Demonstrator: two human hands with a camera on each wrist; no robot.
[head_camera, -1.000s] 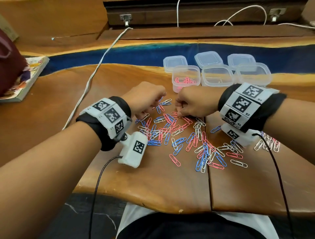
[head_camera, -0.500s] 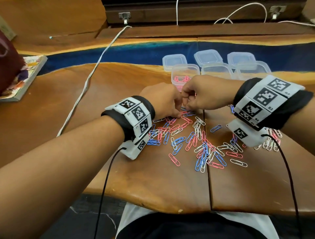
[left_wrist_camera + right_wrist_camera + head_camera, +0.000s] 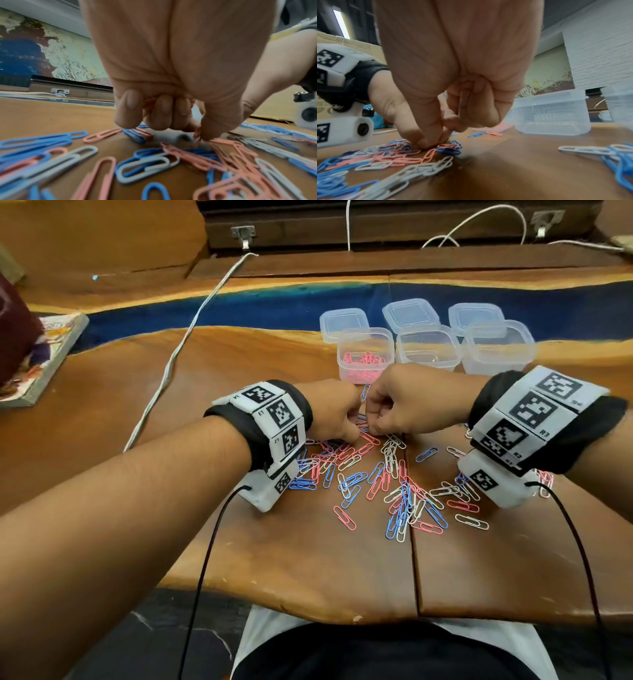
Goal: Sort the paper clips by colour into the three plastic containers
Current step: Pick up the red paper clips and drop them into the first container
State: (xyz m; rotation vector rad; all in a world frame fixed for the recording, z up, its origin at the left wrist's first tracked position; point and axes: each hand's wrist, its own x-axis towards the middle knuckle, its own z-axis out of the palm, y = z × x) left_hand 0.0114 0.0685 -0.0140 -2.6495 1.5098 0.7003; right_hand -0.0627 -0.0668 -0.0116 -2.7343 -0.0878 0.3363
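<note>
Pink, blue and white paper clips [image 3: 376, 481] lie mixed in a pile on the wooden table. Three clear plastic containers stand behind the pile: the left one [image 3: 364, 337] holds pink clips, and the middle one [image 3: 426, 337] and right one [image 3: 496, 337] look almost bare. My left hand [image 3: 356, 433] is at the pile's far edge. In the left wrist view its curled fingers hold pink clips [image 3: 149, 101], while thumb and forefinger pinch another pink clip [image 3: 197, 135]. My right hand [image 3: 371, 429] is close beside it. Its thumb and forefinger [image 3: 426, 143] pinch at a clip in the pile.
Three clear lids [image 3: 409, 313] lie behind the containers on the blue resin strip. A white cable [image 3: 178, 347] runs across the table at the left, past a magazine [image 3: 44, 354]. The table's near edge [image 3: 308, 604] is close to my body.
My left hand has moved right across the pile to meet the right hand. Both hands now work side by side at the pile's far edge.
</note>
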